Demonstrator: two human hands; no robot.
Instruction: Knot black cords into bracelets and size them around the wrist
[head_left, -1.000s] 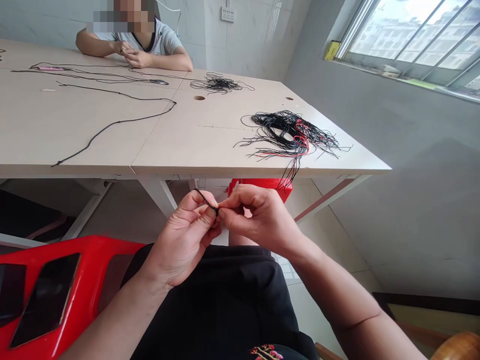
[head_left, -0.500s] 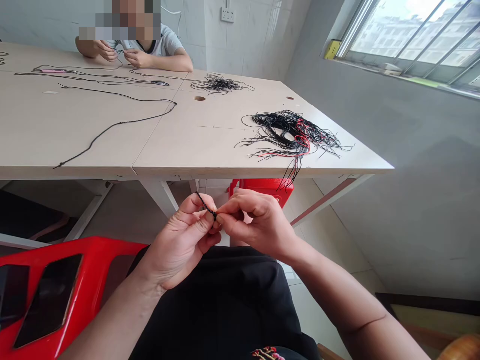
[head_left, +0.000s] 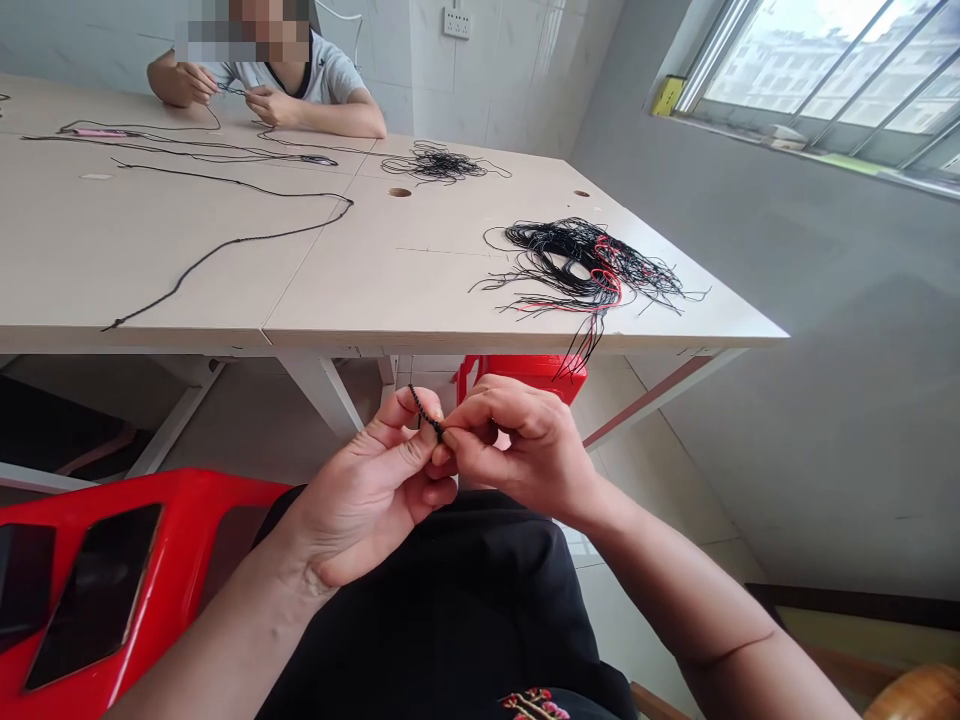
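A short black braided cord [head_left: 424,408] curves between my hands, above my lap and just in front of the table edge. My left hand [head_left: 382,470] pinches it between thumb and fingers, with the cord's upper end running along the index finger. Against the cord's lower end, my right hand [head_left: 517,440] presses thumb and index finger together. The fingertips of both hands meet there and hide that end.
On the table [head_left: 420,290] lie a bundle of black cords with a red strand [head_left: 577,265], a black cord heap [head_left: 439,163] and one long knotted cord [head_left: 240,240]. Across it a person handles cord [head_left: 232,90]. A dark phone [head_left: 97,595] rests on the red chair [head_left: 180,500].
Both my hands have shifted slightly to the right with the cord still pinched between them. The person across the table has moved their hands slightly up.
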